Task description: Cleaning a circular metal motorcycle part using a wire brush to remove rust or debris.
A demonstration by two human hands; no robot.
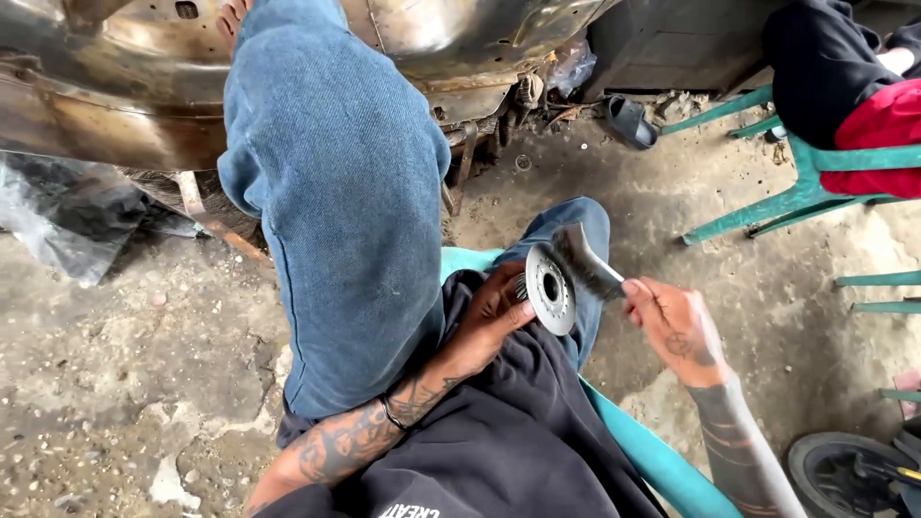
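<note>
Metal, grey and dull: a round disc part [551,289] with a centre hole is held above the lap, approx. in the middle of the head view. It is judged stiff and rather heavy for its size, not fragile; the rim may be dusty or slightly greasy, so the best hold is at the rim or at the back, w/ the face left free.

Left hand [491,317] is closed on the disc from behind, thumb at the lower rim, wrist bent inward, tattooed forearm laid across the dark shirt. Right hand [676,326] is clamped on the handle of a dark brush [583,262], fingers together; the bristle end is laid against the upper face of the disc, forearm raised from the right side.

Also seen: a leg in blue jeans [336,192] stretched toward a rusty metal body [115,86], concrete floor [134,364], green plastic chair [796,192], a sandal [628,120], a small wheel [849,475] at bottom right.
</note>
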